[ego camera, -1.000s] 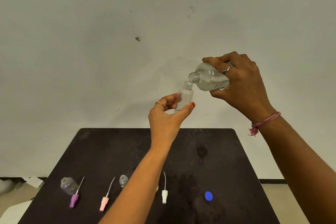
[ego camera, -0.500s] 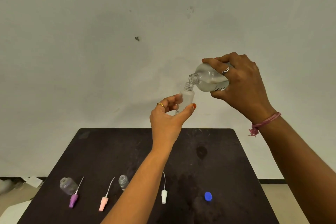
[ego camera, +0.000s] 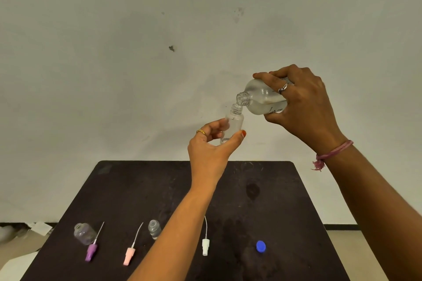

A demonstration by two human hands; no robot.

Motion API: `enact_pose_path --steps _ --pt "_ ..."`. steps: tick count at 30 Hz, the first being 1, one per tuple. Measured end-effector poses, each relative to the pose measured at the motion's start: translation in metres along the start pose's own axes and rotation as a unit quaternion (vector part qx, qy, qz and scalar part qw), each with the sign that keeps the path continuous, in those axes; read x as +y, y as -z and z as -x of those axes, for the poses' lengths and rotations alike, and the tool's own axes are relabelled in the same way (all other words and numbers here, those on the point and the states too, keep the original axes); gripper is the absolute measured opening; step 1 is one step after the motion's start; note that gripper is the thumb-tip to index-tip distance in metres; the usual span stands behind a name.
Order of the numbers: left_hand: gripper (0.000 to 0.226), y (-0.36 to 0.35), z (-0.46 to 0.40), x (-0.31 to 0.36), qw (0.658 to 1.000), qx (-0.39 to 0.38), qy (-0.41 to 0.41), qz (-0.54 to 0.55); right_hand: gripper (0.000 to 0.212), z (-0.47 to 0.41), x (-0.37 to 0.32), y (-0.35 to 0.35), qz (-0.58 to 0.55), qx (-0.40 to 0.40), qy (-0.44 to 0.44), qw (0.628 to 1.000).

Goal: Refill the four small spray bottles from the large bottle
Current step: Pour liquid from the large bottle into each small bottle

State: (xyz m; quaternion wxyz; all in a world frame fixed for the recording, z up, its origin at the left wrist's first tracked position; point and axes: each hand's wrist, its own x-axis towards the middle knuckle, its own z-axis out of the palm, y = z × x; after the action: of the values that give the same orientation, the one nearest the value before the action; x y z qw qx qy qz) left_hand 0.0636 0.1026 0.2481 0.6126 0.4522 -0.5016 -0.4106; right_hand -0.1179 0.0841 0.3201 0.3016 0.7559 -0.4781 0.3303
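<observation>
Here the right hand (ego camera: 303, 107) grips the tilted large bottle (ego camera: 262, 98), its mouth touching the small bottle (ego camera: 235, 123) pinched upright in the left hand's (ego camera: 212, 150) fingers, above the surface (ego camera: 274, 201).

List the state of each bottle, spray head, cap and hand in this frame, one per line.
large bottle: uncapped, tilted, mouth over the held small bottle's neck.
held small bottle: open, upright.
left hand: pinches the held small bottle.
right hand: grips the large bottle.
left table bottle: open.
middle table bottle: open.
purple spray head: off, lying down.
pink spray head: off, lying down.
white spray head: off, lying down.
blue cap: off, on the table.
</observation>
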Motion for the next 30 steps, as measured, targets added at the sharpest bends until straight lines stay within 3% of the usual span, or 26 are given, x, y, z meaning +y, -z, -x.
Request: enact_pose_path --steps 30 --pt "0.036 -0.0024 -0.0003 -0.0034 1.000 0.003 0.003 0.000 0.073 -0.0006 0.0029 -0.0026 -0.004 -0.009 0.004 1.000"
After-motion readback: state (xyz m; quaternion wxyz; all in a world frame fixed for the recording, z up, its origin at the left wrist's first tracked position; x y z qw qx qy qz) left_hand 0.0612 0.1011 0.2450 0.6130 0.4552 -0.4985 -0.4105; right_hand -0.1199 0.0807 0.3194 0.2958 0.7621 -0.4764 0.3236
